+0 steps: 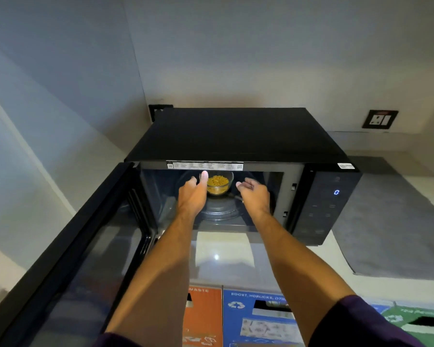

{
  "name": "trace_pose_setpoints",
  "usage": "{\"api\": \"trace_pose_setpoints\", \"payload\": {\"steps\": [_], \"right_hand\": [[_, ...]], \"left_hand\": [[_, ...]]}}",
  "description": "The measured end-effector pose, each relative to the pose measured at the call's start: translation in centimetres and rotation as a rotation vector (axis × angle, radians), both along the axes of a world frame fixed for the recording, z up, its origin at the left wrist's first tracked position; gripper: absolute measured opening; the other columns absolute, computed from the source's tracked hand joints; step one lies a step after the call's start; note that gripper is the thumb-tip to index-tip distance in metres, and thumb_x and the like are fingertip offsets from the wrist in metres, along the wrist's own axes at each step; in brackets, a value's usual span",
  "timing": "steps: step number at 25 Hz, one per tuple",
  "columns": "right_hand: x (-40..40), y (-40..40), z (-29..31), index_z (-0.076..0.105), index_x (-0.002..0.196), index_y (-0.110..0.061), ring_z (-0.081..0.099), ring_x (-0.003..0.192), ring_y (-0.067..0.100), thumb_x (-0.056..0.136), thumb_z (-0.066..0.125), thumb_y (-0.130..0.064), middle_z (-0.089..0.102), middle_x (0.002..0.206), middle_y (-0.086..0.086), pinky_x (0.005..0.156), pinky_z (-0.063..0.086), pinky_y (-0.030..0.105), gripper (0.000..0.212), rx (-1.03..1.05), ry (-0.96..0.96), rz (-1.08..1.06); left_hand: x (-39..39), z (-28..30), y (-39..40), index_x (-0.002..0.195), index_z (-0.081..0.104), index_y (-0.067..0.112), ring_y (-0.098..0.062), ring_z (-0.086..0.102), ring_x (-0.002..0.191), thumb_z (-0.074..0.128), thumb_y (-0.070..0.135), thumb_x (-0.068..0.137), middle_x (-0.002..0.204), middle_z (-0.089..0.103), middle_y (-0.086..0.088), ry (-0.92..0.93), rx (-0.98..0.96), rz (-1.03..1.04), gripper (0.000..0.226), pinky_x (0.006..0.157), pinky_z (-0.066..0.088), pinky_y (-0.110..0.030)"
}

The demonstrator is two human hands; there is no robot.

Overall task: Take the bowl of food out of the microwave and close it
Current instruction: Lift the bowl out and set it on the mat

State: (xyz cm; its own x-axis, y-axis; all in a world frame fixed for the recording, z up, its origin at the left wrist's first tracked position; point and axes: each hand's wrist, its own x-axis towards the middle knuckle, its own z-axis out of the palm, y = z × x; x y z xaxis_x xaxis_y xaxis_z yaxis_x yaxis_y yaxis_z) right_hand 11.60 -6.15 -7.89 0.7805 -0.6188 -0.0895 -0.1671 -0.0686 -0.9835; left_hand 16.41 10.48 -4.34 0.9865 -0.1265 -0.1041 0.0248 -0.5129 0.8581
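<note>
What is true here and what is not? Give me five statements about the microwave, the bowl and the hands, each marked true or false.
1. The microwave door is swung open to the left. True.
2. The bowl is already out on the counter. False: it sits inside the microwave on the glass turntable.
3. The bowl holds yellow food. True.
4. The right hand grips the bowl firmly. False: it is open beside the bowl, apart from it.
5. The display is dark. False: it shows a blue 0.
</note>
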Motion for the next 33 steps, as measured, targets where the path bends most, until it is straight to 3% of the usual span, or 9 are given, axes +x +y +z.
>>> {"api": "trace_pose_setpoints", "payload": {"steps": [5, 9, 11, 17, 21, 24, 26, 30, 33], "right_hand": [[5.5, 0.0, -1.1, 0.068, 0.123, -0.012, 0.068, 0.108, 0.021, 0.094, 0.069, -0.029, 0.073, 0.123, 0.007, 0.102, 0.056, 0.048, 0.034, 0.125, -0.012, -0.058], [8.1, 0.3, -2.3, 0.069, 0.122, -0.018, 0.067, 0.103, 0.023, 0.094, 0.065, -0.038, 0.072, 0.112, 0.004, 0.099, 0.054, 0.041, 0.035, 0.156, 0.071, -0.044], [9.1, 0.3, -2.6, 0.069, 0.124, -0.015, 0.065, 0.106, 0.026, 0.098, 0.06, -0.038, 0.071, 0.118, 0.007, 0.097, 0.05, 0.035, 0.036, 0.078, 0.114, -0.029], [9.9, 1.3, -3.7, 0.051, 0.146, -0.015, 0.057, 0.123, 0.031, 0.107, 0.042, -0.037, 0.059, 0.142, 0.013, 0.09, 0.038, 0.032, 0.046, 0.069, 0.179, 0.015], [9.6, 2.2, -3.4, 0.041, 0.154, -0.02, 0.053, 0.132, 0.037, 0.107, 0.034, -0.045, 0.053, 0.149, 0.016, 0.108, 0.041, 0.043, 0.054, 0.087, 0.214, -0.046], [7.5, 2.9, -3.2, 0.036, 0.158, -0.025, 0.047, 0.14, 0.036, 0.105, 0.025, -0.058, 0.047, 0.156, 0.014, 0.115, 0.035, 0.05, 0.064, 0.149, 0.182, -0.079], [5.6, 3.6, -3.2, 0.04, 0.156, -0.022, 0.046, 0.141, 0.034, 0.104, 0.022, -0.061, 0.047, 0.156, 0.012, 0.116, 0.035, 0.05, 0.068, 0.182, 0.145, -0.101], [1.4, 4.4, -3.0, 0.05, 0.149, -0.024, 0.051, 0.136, 0.029, 0.103, 0.026, -0.062, 0.054, 0.149, 0.009, 0.111, 0.042, 0.045, 0.064, 0.26, 0.061, -0.095], [-2.1, 4.9, -2.6, 0.06, 0.132, -0.034, 0.062, 0.122, 0.026, 0.101, 0.028, -0.065, 0.066, 0.13, 0.005, 0.103, 0.051, 0.042, 0.053, 0.29, 0.005, -0.071]], "left_hand": [[4.6, -1.8, -1.6, 0.143, 0.055, 0.025, -0.033, 0.056, 0.122, 0.036, 0.063, 0.089, 0.14, 0.059, -0.011, 0.055, -0.036, 0.036, 0.069, 0.106, 0.042, -0.047], [7.0, -3.9, -2.7, 0.146, 0.051, 0.024, -0.035, 0.056, 0.126, 0.041, 0.058, 0.092, 0.141, 0.059, -0.013, 0.064, -0.04, 0.069, 0.065, 0.102, 0.042, -0.041], [7.9, -4.8, -3.4, 0.142, 0.056, 0.02, -0.035, 0.057, 0.124, 0.04, 0.054, 0.095, 0.139, 0.061, -0.015, 0.053, -0.058, 0.058, 0.06, 0.094, 0.04, -0.037], [8.6, -6.5, -5.2, 0.143, 0.053, 0.015, -0.036, 0.057, 0.124, 0.041, 0.045, 0.102, 0.138, 0.06, -0.017, 0.096, -0.1, 0.074, 0.052, 0.095, 0.04, -0.039], [7.3, -6.1, -6.3, 0.155, 0.036, 0.021, -0.04, 0.053, 0.128, 0.038, 0.044, 0.104, 0.142, 0.055, -0.019, 0.061, -0.156, 0.139, 0.056, 0.104, 0.038, -0.045], [5.2, -5.7, -6.0, 0.151, 0.038, 0.027, -0.025, 0.059, 0.087, 0.029, 0.049, 0.106, 0.104, 0.06, -0.005, 0.063, -0.244, 0.277, 0.051, 0.075, 0.047, -0.039], [3.6, -5.1, -5.6, 0.14, 0.046, 0.019, -0.019, 0.053, 0.082, 0.024, 0.051, 0.107, 0.101, 0.059, -0.004, 0.079, -0.262, 0.342, 0.051, 0.068, 0.038, -0.034], [-0.5, -4.1, -5.2, 0.144, 0.049, 0.019, -0.022, 0.056, 0.097, 0.02, 0.054, 0.107, 0.12, 0.059, -0.011, 0.101, -0.265, 0.341, 0.058, 0.078, 0.044, -0.039], [-4.0, -3.4, -4.9, 0.135, 0.062, 0.017, -0.03, 0.062, 0.115, 0.019, 0.055, 0.107, 0.124, 0.066, -0.014, 0.136, -0.331, 0.348, 0.064, 0.098, 0.049, -0.045]]}}
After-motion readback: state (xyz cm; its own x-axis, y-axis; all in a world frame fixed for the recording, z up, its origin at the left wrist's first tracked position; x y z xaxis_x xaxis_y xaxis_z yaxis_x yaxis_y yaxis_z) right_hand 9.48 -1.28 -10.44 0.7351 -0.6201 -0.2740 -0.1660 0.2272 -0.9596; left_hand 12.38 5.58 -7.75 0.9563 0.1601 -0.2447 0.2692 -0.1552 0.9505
